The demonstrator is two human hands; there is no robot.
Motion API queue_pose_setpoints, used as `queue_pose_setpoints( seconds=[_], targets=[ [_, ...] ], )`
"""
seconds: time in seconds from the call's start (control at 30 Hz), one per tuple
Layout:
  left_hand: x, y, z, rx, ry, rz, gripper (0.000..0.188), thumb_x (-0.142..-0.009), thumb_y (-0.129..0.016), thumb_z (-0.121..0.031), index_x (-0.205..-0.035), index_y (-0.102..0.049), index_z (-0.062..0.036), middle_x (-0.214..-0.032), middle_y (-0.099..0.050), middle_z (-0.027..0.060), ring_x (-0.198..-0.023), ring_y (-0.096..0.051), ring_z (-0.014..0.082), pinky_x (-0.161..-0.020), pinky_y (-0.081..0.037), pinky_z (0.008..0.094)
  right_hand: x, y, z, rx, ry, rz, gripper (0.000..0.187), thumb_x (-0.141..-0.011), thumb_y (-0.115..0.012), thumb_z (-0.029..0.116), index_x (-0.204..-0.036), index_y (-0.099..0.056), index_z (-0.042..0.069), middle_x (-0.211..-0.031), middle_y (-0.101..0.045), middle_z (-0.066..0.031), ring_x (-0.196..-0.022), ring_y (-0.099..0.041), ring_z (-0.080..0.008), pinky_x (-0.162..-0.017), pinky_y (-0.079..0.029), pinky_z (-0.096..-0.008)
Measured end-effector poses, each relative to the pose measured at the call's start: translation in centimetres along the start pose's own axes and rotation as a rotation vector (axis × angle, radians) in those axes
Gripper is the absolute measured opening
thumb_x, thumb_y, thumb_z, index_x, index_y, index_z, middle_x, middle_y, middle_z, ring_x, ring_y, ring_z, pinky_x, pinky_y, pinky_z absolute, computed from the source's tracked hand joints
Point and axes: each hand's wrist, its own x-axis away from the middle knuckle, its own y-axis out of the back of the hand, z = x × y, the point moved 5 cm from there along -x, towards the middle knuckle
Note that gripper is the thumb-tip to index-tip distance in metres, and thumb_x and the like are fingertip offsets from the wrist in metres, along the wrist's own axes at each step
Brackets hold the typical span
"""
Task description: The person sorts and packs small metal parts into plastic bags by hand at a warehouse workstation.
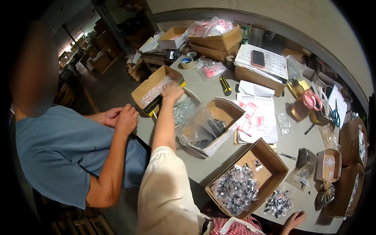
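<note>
My left hand (172, 92) reaches far over the table, its fingers bent at the inner edge of a black-and-yellow cardboard box (139, 94) that holds clear plastic bags (154, 91). Beneath this hand sits a container of loose silver screws (184, 109). What the fingers hold, if anything, is hidden. At the near edge, my right hand (294, 222) is closed, with something small and dark at its fingertips. Beside it lies a pile of small clear packets with dark parts (279, 201). An open carton (270, 168) with many similar packets (236, 188) stands between my arms.
A person in a blue shirt (70, 149) stands at the left, hands together. A white box (231, 113) holds a plastic bag of dark parts. Farther off are a utility knife (225, 86), a phone (258, 58) on papers, a pink-lidded jug (303, 107) and scissors (336, 114).
</note>
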Motion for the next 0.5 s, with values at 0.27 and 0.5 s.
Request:
queue_pose_setpoints(
  seconds=[0.27, 0.5],
  targets=[
    [-0.9, 2.4, 5.2, 0.433, -0.091, 0.138, 0.042, -0.068, -0.073, -0.025, -0.108, -0.077, -0.0134, -0.113, -0.072, 0.0151, -0.109, -0.066, 0.0318, -0.096, -0.049, 0.0384, 0.1, 0.2, 1.8, -0.069, -0.088, 0.025, 0.031, -0.096, -0.053, 0.009, -0.121, -0.051, -0.009, -0.113, -0.056, -0.0225, -0.106, -0.054, -0.0372, -0.097, -0.042, -0.0434],
    [0.2, 5.0, 6.7, 0.255, -0.195, 0.099, 0.024, -0.08, -0.062, -0.019, -0.096, -0.079, -0.015, -0.098, -0.074, 0.0158, -0.102, -0.068, 0.0316, -0.089, -0.052, 0.0392, 0.2, -0.3, 1.9, -0.103, -0.08, 0.015, 0.031, -0.096, -0.053, 0.009, -0.122, -0.052, -0.009, -0.113, -0.057, -0.023, -0.106, -0.054, -0.0375, -0.097, -0.043, -0.043]
  ],
)
